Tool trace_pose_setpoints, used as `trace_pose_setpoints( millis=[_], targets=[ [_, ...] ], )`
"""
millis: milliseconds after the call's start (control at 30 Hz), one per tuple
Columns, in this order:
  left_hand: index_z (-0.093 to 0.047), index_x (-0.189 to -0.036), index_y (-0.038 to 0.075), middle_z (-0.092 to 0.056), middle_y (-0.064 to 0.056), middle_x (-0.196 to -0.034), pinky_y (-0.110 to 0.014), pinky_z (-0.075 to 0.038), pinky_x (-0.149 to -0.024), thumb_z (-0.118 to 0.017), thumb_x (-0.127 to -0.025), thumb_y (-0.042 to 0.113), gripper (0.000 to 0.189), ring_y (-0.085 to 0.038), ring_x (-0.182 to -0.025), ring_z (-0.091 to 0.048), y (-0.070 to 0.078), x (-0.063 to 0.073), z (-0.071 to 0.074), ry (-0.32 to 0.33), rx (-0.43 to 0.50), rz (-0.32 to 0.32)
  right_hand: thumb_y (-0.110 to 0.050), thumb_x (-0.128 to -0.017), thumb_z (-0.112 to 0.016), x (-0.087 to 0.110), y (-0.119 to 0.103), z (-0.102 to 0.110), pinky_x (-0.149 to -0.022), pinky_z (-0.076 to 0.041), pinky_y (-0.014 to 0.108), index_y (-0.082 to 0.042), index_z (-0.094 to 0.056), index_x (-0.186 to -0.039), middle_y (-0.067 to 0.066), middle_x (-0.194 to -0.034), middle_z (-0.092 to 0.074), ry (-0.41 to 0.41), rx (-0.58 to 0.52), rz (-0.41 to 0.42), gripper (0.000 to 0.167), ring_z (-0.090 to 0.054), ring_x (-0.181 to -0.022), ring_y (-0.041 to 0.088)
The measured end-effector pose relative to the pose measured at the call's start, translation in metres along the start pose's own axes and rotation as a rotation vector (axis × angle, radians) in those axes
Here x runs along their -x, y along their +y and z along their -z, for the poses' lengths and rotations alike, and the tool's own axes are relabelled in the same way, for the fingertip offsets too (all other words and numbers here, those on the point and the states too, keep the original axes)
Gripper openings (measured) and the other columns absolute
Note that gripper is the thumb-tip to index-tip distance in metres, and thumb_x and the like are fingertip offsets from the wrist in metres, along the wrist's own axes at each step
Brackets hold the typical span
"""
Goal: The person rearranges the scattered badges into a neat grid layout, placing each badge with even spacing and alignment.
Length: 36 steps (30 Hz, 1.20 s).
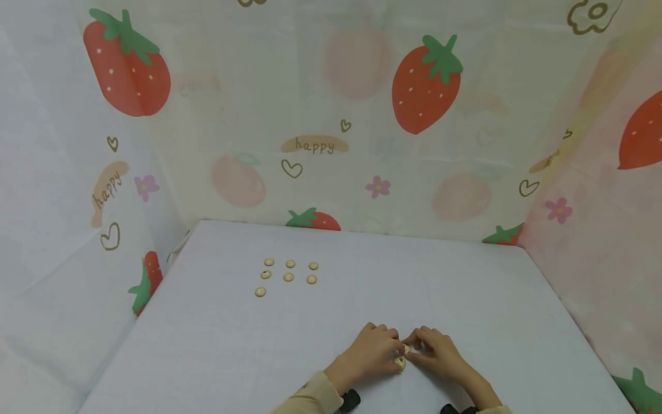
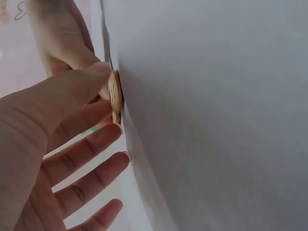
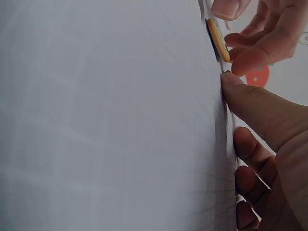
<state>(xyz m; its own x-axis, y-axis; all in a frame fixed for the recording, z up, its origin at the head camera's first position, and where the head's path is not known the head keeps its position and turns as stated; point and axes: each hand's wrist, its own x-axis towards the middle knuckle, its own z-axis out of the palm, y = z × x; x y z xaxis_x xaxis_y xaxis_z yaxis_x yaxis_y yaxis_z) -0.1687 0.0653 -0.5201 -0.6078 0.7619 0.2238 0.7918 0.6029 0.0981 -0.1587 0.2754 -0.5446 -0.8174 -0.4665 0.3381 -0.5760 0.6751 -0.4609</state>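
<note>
A soft cloth backdrop (image 1: 331, 115) with big red strawberries, pink flowers and the word "happy" stands on three sides, like a little booth. It closes in a wide, pale surface (image 1: 465, 299) that fills the lower half of the head view.

Near the front edge, two hands come in side by side and meet in the middle. The left hand (image 1: 369, 353) lies knuckles up, its thumb and first finger curled in to pinch a small tan button (image 1: 400, 361). The left wrist view shows that button (image 2: 114, 94) up on its edge against the surface, pressed between the thumb and a fingertip, while the other fingers spread loose below. It looks held this way so it can be lifted off the flat surface.

The right hand (image 1: 437, 353) touches the left one, fingers bent in. A second button (image 1: 407, 348) sits at its fingertips, but I cannot tell if the hand really grips it. In the right wrist view its thumb tip rests on the surface just below a button (image 3: 218, 39).

Far away to the left, seven more buttons (image 1: 287, 273) lie flat in neat rows: three, three, then one. The last row has room for more.
</note>
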Motion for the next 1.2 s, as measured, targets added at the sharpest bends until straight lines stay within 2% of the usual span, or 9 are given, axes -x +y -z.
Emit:
trace_pose_setpoints(
  millis=[200,400,633,867,1200],
  targets=[
    [-0.070,-0.096,0.035,-0.061,0.016,-0.091,-0.023,-0.039,-0.072,-0.074,-0.071,0.044,0.027,-0.002,-0.081,-0.052,0.0041,-0.0029,-0.0021,-0.009,-0.001,0.020,-0.027,-0.079,-0.072,-0.0002,0.0010,-0.0001,-0.058,-0.028,0.018,-0.025,-0.060,-0.090,-0.012,-0.076,-0.051,0.006,0.008,-0.001,0.016,-0.037,-0.066,-0.001],
    [-0.071,-0.094,0.032,-0.062,0.015,-0.090,-0.024,-0.040,-0.073,-0.075,-0.072,0.038,0.023,-0.002,-0.080,-0.053,0.0074,-0.0025,0.0023,-0.026,0.012,0.036,-0.027,-0.078,-0.072,-0.0006,0.0016,-0.0011,-0.057,-0.030,0.018,-0.024,-0.060,-0.090,-0.011,-0.076,-0.051,0.017,0.009,0.006,0.017,-0.038,-0.066,-0.001],
    [-0.071,-0.095,0.033,-0.064,0.015,-0.090,-0.024,-0.040,-0.075,-0.074,-0.075,0.034,0.021,-0.003,-0.081,-0.054,0.0088,-0.0027,0.0020,-0.004,0.017,0.021,-0.023,-0.077,-0.073,-0.0005,0.0036,-0.0023,-0.057,-0.030,0.018,-0.025,-0.060,-0.090,-0.012,-0.076,-0.051,0.032,0.025,0.030,0.019,-0.038,-0.066,-0.002],
    [-0.071,-0.096,0.033,-0.064,0.016,-0.090,-0.027,-0.041,-0.077,-0.072,-0.076,0.031,0.020,-0.003,-0.080,-0.053,0.0085,-0.0025,-0.0007,-0.018,0.020,0.028,-0.023,-0.077,-0.073,-0.0007,0.0043,-0.0036,-0.057,-0.030,0.018,-0.025,-0.060,-0.090,-0.013,-0.076,-0.051,0.029,0.025,0.028,0.018,-0.037,-0.066,-0.001],
    [-0.072,-0.094,0.033,-0.064,0.015,-0.089,-0.027,-0.042,-0.075,-0.071,-0.076,0.033,0.018,-0.004,-0.080,-0.054,0.0033,0.0032,0.0048,0.019,-0.045,0.032,-0.029,-0.078,-0.072,-0.0003,0.0023,-0.0033,-0.058,-0.029,0.018,-0.027,-0.061,-0.091,-0.014,-0.076,-0.050,0.014,0.013,-0.014,0.017,-0.037,-0.067,-0.002]
  ],
)
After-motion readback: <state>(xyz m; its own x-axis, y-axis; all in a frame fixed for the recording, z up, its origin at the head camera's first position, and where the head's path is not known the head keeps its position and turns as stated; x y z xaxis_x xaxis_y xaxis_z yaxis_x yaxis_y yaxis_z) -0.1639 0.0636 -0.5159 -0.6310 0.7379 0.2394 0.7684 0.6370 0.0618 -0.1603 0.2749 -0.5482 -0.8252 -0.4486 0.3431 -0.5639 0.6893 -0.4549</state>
